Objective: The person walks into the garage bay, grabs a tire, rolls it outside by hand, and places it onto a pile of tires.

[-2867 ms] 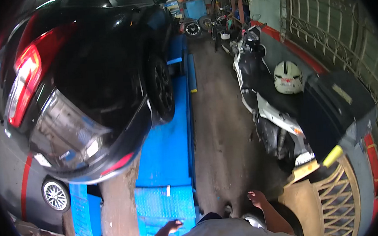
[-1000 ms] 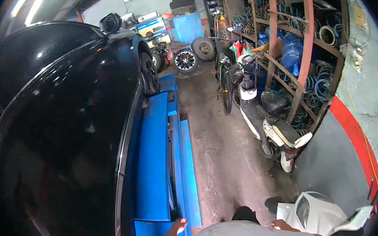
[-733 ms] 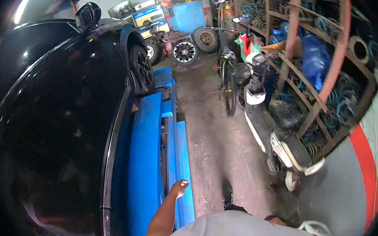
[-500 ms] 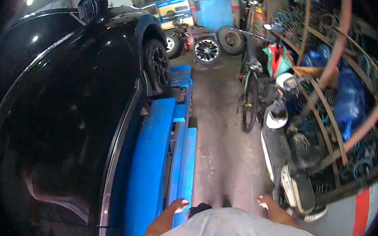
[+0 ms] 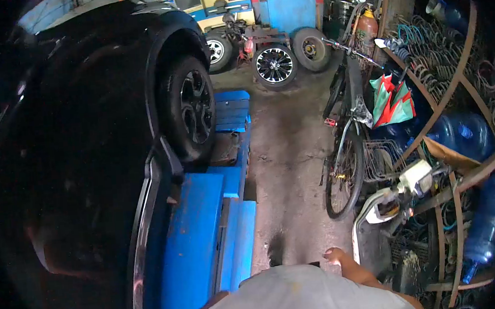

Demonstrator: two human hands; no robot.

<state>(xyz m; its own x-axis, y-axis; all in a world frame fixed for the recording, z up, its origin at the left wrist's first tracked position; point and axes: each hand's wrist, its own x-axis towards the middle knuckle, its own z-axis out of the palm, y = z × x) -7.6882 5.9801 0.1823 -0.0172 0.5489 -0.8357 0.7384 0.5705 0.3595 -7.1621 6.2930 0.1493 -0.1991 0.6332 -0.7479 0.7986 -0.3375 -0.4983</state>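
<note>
My right hand (image 5: 335,256) hangs low in front of my grey shirt (image 5: 297,294), near the white-and-black motorbike (image 5: 372,214). Its fingers look loosely apart and I see nothing in them. Of my left arm, only a bit of forearm (image 5: 213,302) shows beside the shirt, and the hand is hidden. On the left a black car (image 5: 87,165) stands over a blue lift platform (image 5: 193,233). The car's front wheel (image 5: 190,109) rests near the ramp's far end.
A bicycle (image 5: 346,170) stands along the right side, by a metal rack with coil springs (image 5: 418,45) and blue water bottles (image 5: 487,218). A concrete floor lane (image 5: 288,169) runs between. Ahead are an alloy wheel (image 5: 276,66), a tyre (image 5: 311,49) and a blue cabinet (image 5: 292,8).
I have moved forward along the lane, so the car wheel, bicycle and wheels ahead look nearer. My left hand has gone out of sight, while my right hand stays low.
</note>
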